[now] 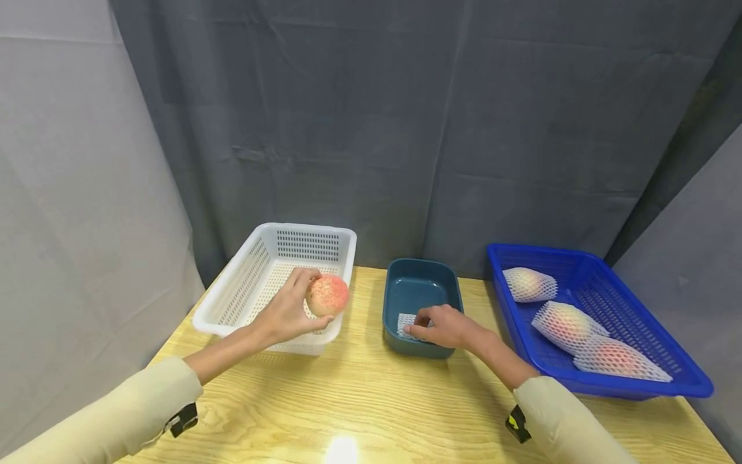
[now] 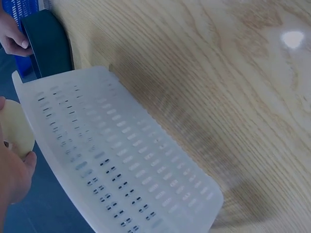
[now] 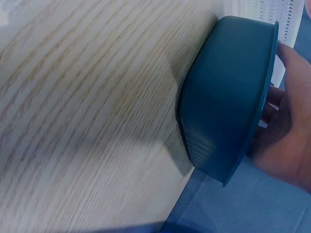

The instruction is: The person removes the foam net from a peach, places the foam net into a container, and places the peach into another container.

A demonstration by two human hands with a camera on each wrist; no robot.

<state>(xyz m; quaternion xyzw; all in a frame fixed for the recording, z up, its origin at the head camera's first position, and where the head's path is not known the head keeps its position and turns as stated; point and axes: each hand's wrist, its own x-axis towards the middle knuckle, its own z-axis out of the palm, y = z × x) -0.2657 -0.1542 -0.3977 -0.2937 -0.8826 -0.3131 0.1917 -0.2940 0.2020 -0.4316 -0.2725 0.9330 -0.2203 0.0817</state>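
In the head view, my left hand (image 1: pixel 284 312) grips a bare pink and yellow peach (image 1: pixel 328 296) between thumb and fingers, above the right side of the white perforated basket (image 1: pixel 275 347). The left wrist view shows the paler side of that peach (image 2: pixel 18 128) beyond the basket rim. My right hand (image 1: pixel 445 327) reaches into the small teal bin (image 1: pixel 422 269), fingers curled and pinching a white foam net sleeve (image 1: pixel 405 320) low over its near side. From the right wrist view, the bin wall (image 3: pixel 228 92) hides the fingertips and the net.
A blue basket (image 1: pixel 643 309) stands at the right, holding several peaches in white foam nets (image 1: pixel 530 285). All containers sit on a wood-grain table (image 1: pixel 348 399). Dark grey cloth (image 1: pixel 359 129) hangs behind, with paler cloth (image 1: pixel 75 193) at the left.
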